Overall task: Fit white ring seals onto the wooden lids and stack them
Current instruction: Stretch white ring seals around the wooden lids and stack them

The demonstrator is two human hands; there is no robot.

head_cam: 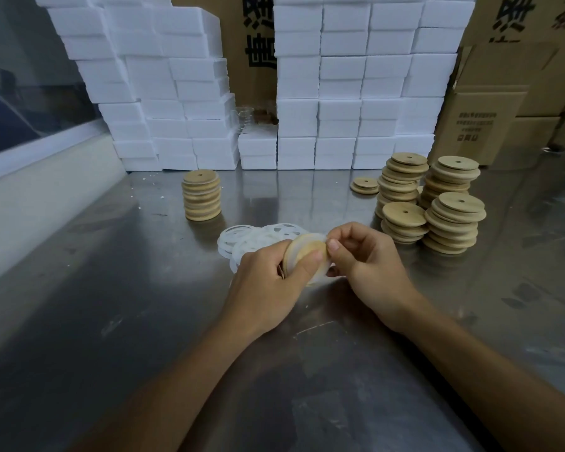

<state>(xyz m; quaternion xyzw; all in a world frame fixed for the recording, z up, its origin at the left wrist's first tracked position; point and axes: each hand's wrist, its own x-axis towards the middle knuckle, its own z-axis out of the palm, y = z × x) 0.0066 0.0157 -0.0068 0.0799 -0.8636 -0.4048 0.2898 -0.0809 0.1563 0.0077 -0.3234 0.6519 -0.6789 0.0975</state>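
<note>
Nearest the camera, two bare forearms reached in from the bottom edge over a steel table (118,288), both cut off below the elbow. Above the middle of the table, the left hand (268,282) gripped a round wooden lid (307,252), thumb laid across its face and fingers curled behind it, out of sight. The right hand (366,259) pinched a white ring seal (318,238) against the lid's upper right rim between thumb and forefinger. Most of the seal was hidden by the fingers, and only a pale band showed round the lid's edge; how far it was seated could not be told. The lid was held tilted, face toward the camera, between the two hands and clear of the table.

Just behind the hands lay a loose heap of spare seals (242,239), overlapping and partly blocked by the left hand, so their number was hard to make out. Farther back on the left stood a neat stack of lids (202,199) with pale bands between the layers. On the right rose several uneven piles of lids (437,203), and a short pile (365,185) lay beside them. Along the far edge of the table stood a wall of white foam boxes (340,93), with cardboard cartons (503,102) behind and to the right, their printed lettering cut off by the frame.
</note>
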